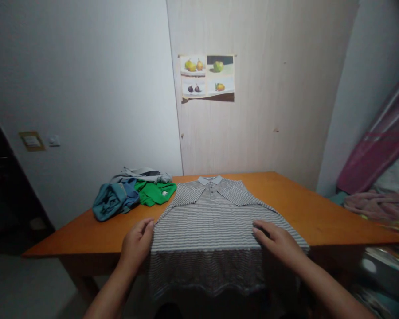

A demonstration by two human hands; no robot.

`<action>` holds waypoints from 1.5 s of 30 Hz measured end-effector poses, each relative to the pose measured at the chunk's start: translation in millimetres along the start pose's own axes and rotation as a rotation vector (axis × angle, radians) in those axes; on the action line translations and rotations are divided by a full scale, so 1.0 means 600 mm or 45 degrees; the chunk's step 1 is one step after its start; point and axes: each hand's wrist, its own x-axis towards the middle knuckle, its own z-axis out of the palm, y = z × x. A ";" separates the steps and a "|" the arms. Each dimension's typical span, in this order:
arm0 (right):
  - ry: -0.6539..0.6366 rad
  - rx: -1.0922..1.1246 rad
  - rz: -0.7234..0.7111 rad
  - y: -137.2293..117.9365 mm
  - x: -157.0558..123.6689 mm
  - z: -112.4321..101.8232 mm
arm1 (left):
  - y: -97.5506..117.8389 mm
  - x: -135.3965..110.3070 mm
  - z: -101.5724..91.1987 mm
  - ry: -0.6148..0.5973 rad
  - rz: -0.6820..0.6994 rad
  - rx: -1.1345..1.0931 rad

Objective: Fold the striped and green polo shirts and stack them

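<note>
A grey-and-white striped polo shirt [206, 226] lies front side up, its collar at the far end and both short sleeves folded inward over the chest. Its lower part hangs over the table's near edge. My left hand [138, 241] is at the shirt's left side edge, thumb and forefinger pinched together on the cloth. Over the lower right part of the shirt, inside its side edge, rests my right hand [276, 241]. Its thumb and forefinger are slightly apart, fingertips at the fabric; the other fingers are partly hidden.
An orange-brown wooden table [286, 195] stands against the wall. At its left lie a teal-blue garment [109, 201], a green garment [154, 192] and a grey garment [142, 175]. A fruit poster [206, 77] hangs above. Pinkish cloth [375, 206] is piled on the right.
</note>
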 end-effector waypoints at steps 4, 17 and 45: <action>0.056 0.129 -0.023 -0.022 -0.020 0.007 | 0.000 -0.042 -0.004 0.186 -0.051 -0.026; 0.562 0.608 0.217 -0.037 -0.138 0.036 | -0.035 -0.162 0.016 0.272 -0.462 -0.279; -0.298 1.551 0.675 0.047 -0.203 0.051 | -0.021 -0.243 -0.025 -0.899 -0.823 -0.907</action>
